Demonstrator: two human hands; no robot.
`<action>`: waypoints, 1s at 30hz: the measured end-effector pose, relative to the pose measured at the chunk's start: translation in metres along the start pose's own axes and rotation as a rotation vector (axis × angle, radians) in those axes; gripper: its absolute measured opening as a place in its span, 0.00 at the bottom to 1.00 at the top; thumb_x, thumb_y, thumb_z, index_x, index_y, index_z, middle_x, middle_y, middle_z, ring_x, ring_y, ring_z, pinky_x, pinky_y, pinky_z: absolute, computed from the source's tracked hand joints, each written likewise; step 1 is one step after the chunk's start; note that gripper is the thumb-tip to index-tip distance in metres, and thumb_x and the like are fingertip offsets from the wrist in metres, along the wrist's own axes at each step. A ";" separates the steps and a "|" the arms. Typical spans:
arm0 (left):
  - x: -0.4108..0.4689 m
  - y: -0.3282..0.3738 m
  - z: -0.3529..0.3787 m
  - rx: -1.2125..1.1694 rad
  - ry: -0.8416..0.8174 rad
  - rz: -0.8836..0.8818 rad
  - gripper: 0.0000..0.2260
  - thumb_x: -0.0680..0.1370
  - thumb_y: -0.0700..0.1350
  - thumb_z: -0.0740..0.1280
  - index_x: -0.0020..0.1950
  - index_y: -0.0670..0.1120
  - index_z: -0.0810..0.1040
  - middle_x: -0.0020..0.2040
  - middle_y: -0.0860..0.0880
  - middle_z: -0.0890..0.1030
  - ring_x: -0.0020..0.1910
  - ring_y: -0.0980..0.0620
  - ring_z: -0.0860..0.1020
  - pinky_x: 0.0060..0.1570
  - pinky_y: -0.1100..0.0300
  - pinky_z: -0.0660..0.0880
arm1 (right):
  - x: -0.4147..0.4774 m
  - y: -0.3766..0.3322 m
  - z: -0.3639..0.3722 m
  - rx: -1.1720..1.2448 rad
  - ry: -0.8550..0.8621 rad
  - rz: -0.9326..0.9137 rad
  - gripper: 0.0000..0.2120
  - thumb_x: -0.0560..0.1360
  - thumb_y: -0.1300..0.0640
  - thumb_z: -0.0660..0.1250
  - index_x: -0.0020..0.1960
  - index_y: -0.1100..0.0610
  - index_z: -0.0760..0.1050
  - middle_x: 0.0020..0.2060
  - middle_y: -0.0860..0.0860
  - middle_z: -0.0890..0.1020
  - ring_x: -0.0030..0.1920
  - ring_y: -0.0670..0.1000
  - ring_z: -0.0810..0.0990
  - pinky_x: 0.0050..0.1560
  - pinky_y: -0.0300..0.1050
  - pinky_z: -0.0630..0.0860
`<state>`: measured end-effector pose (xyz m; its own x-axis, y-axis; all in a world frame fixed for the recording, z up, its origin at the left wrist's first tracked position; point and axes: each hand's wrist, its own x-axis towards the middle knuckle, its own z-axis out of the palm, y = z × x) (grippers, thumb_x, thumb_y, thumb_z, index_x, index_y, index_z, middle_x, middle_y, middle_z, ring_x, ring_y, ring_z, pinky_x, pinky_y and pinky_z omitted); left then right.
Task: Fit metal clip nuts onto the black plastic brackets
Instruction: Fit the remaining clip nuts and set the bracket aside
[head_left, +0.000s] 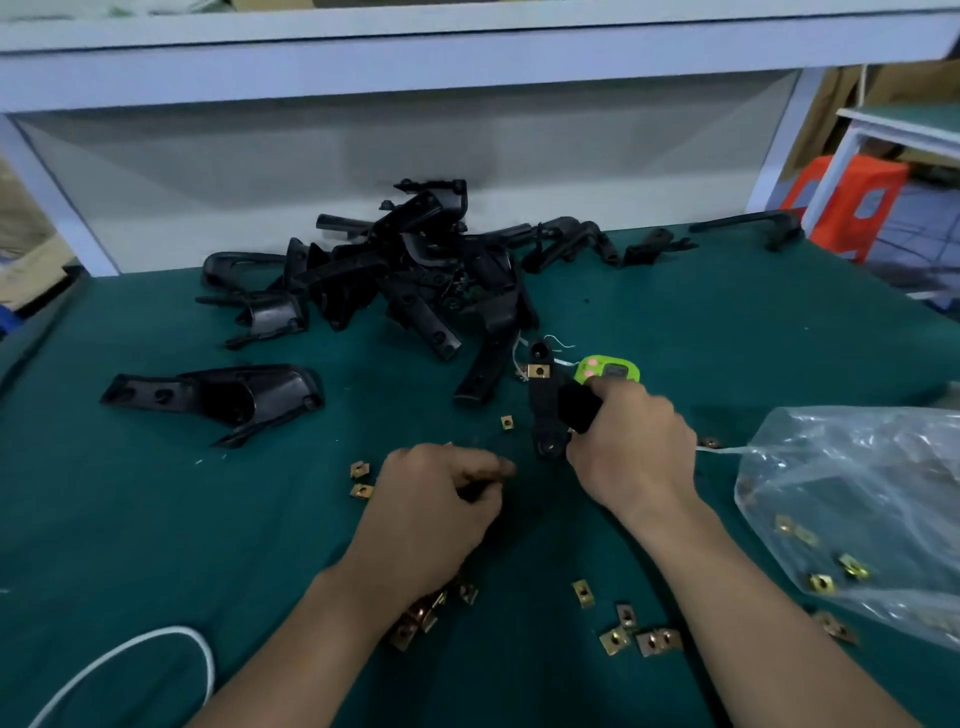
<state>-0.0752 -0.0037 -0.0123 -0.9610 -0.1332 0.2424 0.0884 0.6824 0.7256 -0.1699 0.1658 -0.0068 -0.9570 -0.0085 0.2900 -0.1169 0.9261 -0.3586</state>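
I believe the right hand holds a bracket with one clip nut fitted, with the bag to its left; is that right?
The bag lies right of the right hand, as the head view shows; the bracket and clip nut are as you say.

green-topped bench (130, 519) w/ white shelf (467, 57) above; orange stool (844, 218) at rt.

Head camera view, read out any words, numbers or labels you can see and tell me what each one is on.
Nothing here is legible.
The green device: its small screen is too blurred to read.
The black bracket in the right hand: no readable marks.
The plastic bag: no print shows.
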 end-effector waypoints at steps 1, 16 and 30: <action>0.001 -0.001 0.000 -0.036 0.013 -0.018 0.16 0.73 0.37 0.74 0.47 0.59 0.87 0.38 0.73 0.81 0.41 0.72 0.80 0.43 0.81 0.70 | 0.000 -0.001 0.000 0.003 -0.009 -0.006 0.14 0.64 0.57 0.72 0.49 0.48 0.77 0.28 0.45 0.64 0.36 0.59 0.70 0.39 0.46 0.64; 0.016 -0.003 -0.002 -0.585 0.160 -0.291 0.14 0.76 0.33 0.73 0.41 0.52 0.88 0.34 0.45 0.86 0.30 0.51 0.81 0.34 0.61 0.79 | -0.025 -0.025 -0.018 0.677 -0.412 -0.171 0.06 0.71 0.55 0.70 0.36 0.54 0.76 0.27 0.45 0.75 0.29 0.44 0.70 0.29 0.36 0.65; 0.013 -0.001 0.002 -0.710 0.087 -0.239 0.07 0.76 0.38 0.74 0.42 0.49 0.89 0.36 0.43 0.86 0.33 0.52 0.83 0.35 0.62 0.80 | -0.025 -0.024 -0.022 0.690 -0.340 -0.204 0.11 0.69 0.57 0.71 0.30 0.59 0.74 0.24 0.53 0.75 0.29 0.57 0.71 0.29 0.51 0.69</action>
<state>-0.0886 -0.0045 -0.0114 -0.9537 -0.2957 0.0544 0.0555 0.0047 0.9984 -0.1368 0.1523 0.0143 -0.9145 -0.3707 0.1621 -0.3302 0.4525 -0.8284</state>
